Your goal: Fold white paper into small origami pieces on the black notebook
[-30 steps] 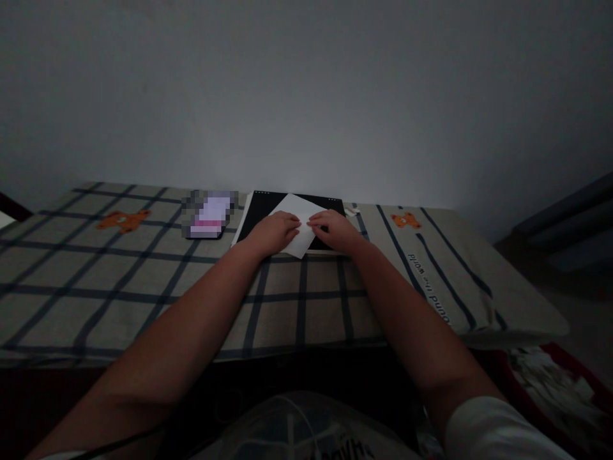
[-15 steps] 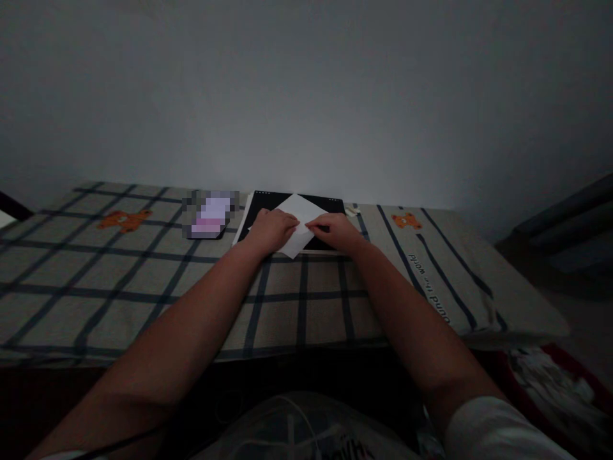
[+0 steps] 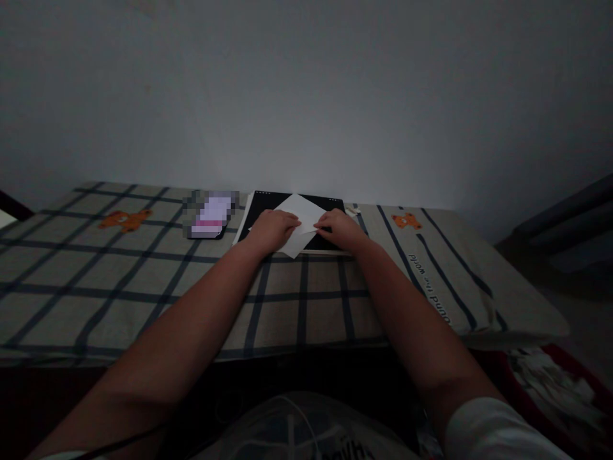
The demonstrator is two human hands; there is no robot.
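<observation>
A white sheet of paper (image 3: 301, 211) lies turned like a diamond on a black board (image 3: 262, 206) at the far side of the table. My left hand (image 3: 271, 229) rests on the paper's left part, fingers curled down and pressing it. My right hand (image 3: 339, 229) presses the paper's right part, fingertips pinched at a fold near the middle. The two hands are a few centimetres apart. The paper's near corner (image 3: 292, 252) sticks out between my wrists.
A checked tablecloth (image 3: 143, 268) with orange bear prints covers the table. A blurred phone-like object (image 3: 211, 214) lies left of the board. A small light object (image 3: 353, 210) sits at the board's right corner. A wall stands close behind; clutter (image 3: 550, 383) lies lower right.
My right hand has slid a little to the right along the paper. The paper's near corner has drawn in slightly toward the board. My left hand has stayed in place.
</observation>
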